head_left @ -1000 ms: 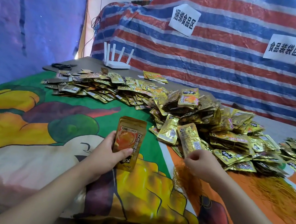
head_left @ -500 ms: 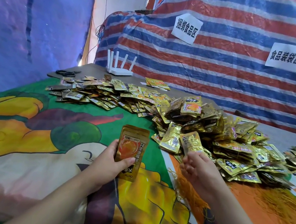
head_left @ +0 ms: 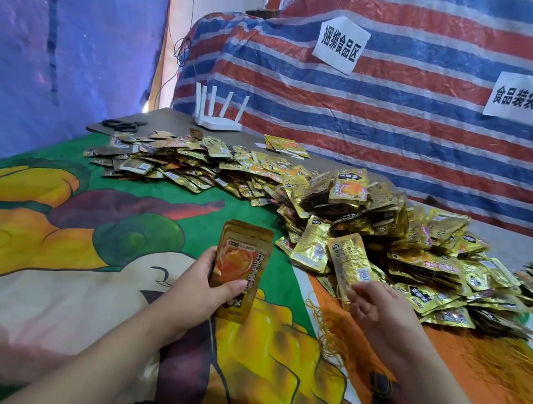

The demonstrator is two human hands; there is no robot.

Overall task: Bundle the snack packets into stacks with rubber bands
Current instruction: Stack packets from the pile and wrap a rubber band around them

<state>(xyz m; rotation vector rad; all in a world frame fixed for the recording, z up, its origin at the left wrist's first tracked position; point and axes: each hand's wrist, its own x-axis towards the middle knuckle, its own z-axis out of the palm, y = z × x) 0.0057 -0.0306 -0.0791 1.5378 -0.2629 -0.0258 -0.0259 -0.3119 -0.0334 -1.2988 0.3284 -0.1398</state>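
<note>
Striped red, white and blue tarpaulin (head_left: 407, 129) hangs behind the table, with two white paper signs (head_left: 342, 44) fixed to it. A cartoon-printed cloth (head_left: 45, 238) in green, yellow and orange covers the table. A big heap of gold snack packets (head_left: 385, 233) lies on the right half, trailing left into a flatter spread (head_left: 174, 163). Loose yellow rubber bands (head_left: 509, 369) lie in a tangle on the orange patch, just in front of the heap. A white router (head_left: 217, 118) stands at the far edge. The left hand (head_left: 202, 289) grips a small upright stack of packets (head_left: 241, 267), thumb pressed across the front. The right hand (head_left: 377, 310) pinches the lower edge of a single gold packet (head_left: 351, 263) at the heap's near side.
</note>
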